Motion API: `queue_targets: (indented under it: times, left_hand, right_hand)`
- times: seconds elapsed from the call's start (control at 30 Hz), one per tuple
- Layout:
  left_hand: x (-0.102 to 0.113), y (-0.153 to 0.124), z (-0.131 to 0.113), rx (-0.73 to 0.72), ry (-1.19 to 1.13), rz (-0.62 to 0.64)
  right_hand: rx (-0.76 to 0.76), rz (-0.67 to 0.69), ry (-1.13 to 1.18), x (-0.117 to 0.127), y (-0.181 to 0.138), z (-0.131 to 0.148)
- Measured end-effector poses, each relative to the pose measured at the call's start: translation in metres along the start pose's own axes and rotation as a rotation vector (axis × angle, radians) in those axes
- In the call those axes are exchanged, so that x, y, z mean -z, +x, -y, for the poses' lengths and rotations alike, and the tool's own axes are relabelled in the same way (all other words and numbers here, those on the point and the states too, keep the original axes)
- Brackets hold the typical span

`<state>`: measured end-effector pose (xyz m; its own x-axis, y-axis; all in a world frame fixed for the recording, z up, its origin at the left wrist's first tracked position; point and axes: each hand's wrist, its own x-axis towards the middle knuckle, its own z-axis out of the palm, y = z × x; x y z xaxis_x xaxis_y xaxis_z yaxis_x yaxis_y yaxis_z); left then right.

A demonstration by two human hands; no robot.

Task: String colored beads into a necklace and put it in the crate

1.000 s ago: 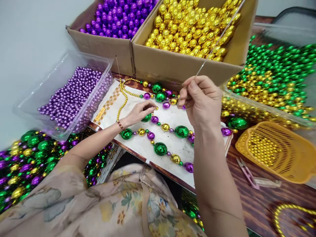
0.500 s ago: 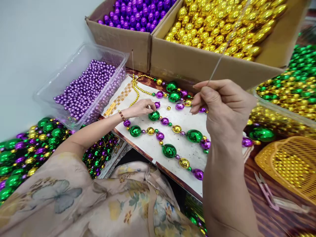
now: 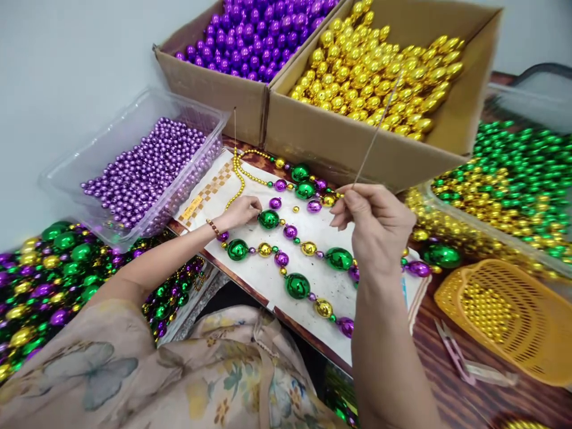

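Observation:
My right hand (image 3: 375,217) is raised over the paper-covered board, thumb and forefinger pinched on a thin, pale, straight strand (image 3: 378,128). The strand slants up in front of the gold bead box; whether it is thread or a needle is unclear. My left hand (image 3: 243,211) is low over the paper (image 3: 322,283), its fingers closed beside a large green bead (image 3: 269,219); what they hold, if anything, is hidden. A string of green, gold and purple beads (image 3: 297,286) loops across the paper. Near it lie a loose purple bead (image 3: 314,206) and a small gold bead (image 3: 295,209).
Behind stand cardboard boxes of purple beads (image 3: 250,42) and gold beads (image 3: 357,71). A clear tub (image 3: 62,179) of small purple beads is at left. At right are a green-and-gold bead tub (image 3: 513,179), an orange basket (image 3: 536,351) and pink-handled snips (image 3: 456,357).
The view has shifted slightly. My right hand appears lower and further left, still pinching the strand. My left hand stays by the green bead, its fingers still closed.

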<state>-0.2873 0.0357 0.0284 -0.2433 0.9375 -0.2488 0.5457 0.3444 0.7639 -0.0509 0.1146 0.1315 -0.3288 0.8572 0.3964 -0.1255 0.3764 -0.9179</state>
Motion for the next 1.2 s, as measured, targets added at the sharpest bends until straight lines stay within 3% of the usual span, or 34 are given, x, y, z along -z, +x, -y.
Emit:
queue_targets:
  times: [0.17, 0.4, 0.57, 0.73, 0.87, 1.03, 1.2]
  left_hand:
    - [-0.002, 0.009, 0.008, -0.052, 0.112, -0.061]
    - [-0.005, 0.016, 0.017, -0.038, 0.097, -0.057]
    - [-0.004, 0.016, 0.015, 0.004, 0.043, -0.067]
    - [0.002, 0.014, 0.013, 0.045, -0.016, -0.054]
    - [0.016, 0.016, -0.001, 0.030, -0.065, -0.113]
    - [0.019, 0.030, -0.039, -0.132, -0.126, -0.167]
    - [-0.015, 0.055, -0.077, -0.485, 0.288, -0.007]
  right_hand:
    - [-0.026, -0.098, -0.021, 0.006, -0.007, -0.013]
    - [-0.180, -0.041, 0.021, 0.018, -0.016, -0.031]
    - [-0.266, 0.030, 0.048, 0.023, -0.032, -0.047]
    - [-0.395, -0.063, 0.098, 0.023, -0.053, -0.063]
    - [-0.443, -0.082, 0.120, 0.019, -0.065, -0.067]
    - [-0.477, -0.099, 0.181, 0.014, -0.085, -0.066]
    - [-0.508, -0.148, 0.223, 0.005, -0.111, -0.069]
